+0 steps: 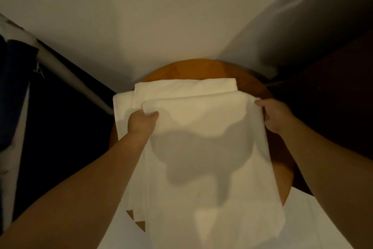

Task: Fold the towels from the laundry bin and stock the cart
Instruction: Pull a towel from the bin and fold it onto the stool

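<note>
Head view: left hand (141, 122) and right hand (274, 113) pinch one white cloth towel's (201, 148) far corners; one folded white towel (185, 88) lies just past them.

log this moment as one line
step: folding | towel: draped over round wooden table | left hand: grips far left corner | right hand: grips far right corner

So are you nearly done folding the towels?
Not yet. One white folded layer already lies flat on the round table. The left hand and right hand grip the edge of a towel mid-fold. No cart shows, so stocking probably remains.
</note>
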